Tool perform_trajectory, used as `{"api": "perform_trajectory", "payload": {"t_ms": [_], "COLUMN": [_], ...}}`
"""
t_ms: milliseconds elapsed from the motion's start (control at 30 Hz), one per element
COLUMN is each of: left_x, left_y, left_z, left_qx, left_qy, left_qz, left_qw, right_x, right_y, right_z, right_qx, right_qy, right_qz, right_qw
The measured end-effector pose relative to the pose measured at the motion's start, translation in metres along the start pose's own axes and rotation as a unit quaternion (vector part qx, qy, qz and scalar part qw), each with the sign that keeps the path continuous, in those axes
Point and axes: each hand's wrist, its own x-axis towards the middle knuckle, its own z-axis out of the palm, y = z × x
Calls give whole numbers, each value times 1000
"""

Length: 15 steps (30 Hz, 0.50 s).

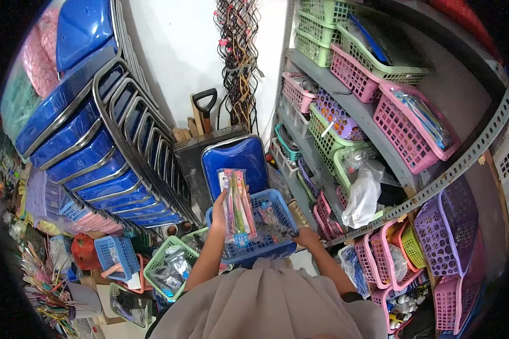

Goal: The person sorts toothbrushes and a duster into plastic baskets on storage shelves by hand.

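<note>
My left hand (pixel 219 208) is closed on the left edge of a clear packet (pixel 236 204) with long, slim pink, green and yellow items that look like toothbrushes. The packet is held upright over a blue plastic basket (pixel 276 199). Inside the basket lie small plastic-wrapped items (pixel 267 217), partly covered by the packet. My right hand (pixel 306 238) grips the right rim of the basket near its front corner. Behind the basket stands a blue padded chair (pixel 235 158), its lower part hidden.
Stacked blue chairs (pixel 102 158) rise on the left. On the right, a grey metal shelf (pixel 373 127) holds pink, green and purple baskets. A green basket (pixel 172 265) of packaged goods sits low at left. A black-handled tool (pixel 205 107) leans against the wall.
</note>
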Motion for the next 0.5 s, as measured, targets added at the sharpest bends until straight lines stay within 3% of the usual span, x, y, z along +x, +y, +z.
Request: {"api": "perform_trajectory", "payload": {"t_ms": [100, 200, 267, 400, 467, 500], "left_x": [-3, -9, -12, -13, -6, -1], "left_y": [7, 7, 7, 5, 1, -3], "left_z": [-12, -7, 1, 20, 23, 24], "left_qx": [-38, -48, -33, -2, 9, 18], "left_qy": [-21, 30, 32, 20, -6, -29], "left_qz": [-32, -1, 6, 7, -4, -13], "left_qw": [999, 998, 999, 1000, 1000, 999], "right_x": [24, 55, 65, 68, 57, 55], "right_y": [-6, -1, 4, 1, -6, -14], "right_z": [16, 44, 52, 51, 30, 15], "right_qx": [-53, -106, -72, -63, 5, 100], "right_qy": [-39, 15, 20, 44, 133, 92], "right_qz": [-23, -72, -112, -90, -169, -186], "right_qw": [998, 992, 991, 993, 977, 973]}}
